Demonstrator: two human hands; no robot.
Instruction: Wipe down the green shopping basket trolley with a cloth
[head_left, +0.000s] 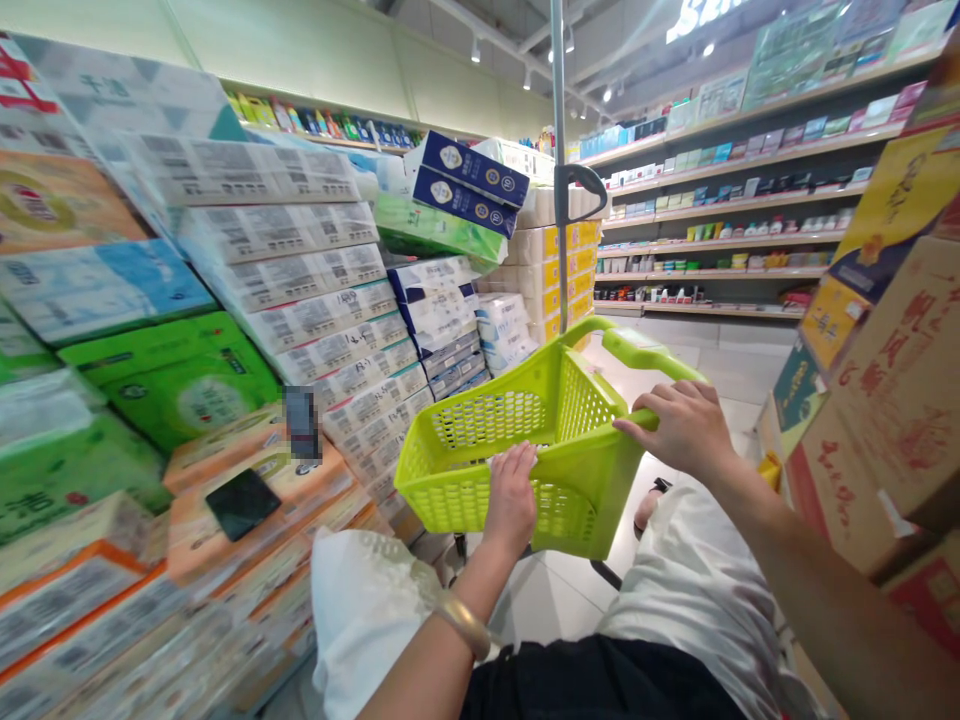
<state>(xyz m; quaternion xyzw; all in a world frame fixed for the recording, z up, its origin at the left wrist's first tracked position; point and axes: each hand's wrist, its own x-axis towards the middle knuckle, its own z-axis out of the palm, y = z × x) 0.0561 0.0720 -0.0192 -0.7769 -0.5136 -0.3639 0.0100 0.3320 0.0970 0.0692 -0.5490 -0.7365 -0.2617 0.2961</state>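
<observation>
I see the left hand [514, 495], a gold-coloured bangle [461, 625] on its forearm, laid over the near rim of a lime-green perforated plastic shopping cart [585, 500]; something white under its fingers is too small for me to identify. The right hand [686, 425] grips the cart's corner beside the handle. Left of it, I make out a flat black rectangular device [242, 503] lying on orange plastic-wrapped packs [187, 535].

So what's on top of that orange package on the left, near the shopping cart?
A flat dark object, possibly a phone, lies on the orange package. Just beyond it, a pixelated grey shape can't be identified. Whatever is directly beneath the flat dark object is covered.
</observation>
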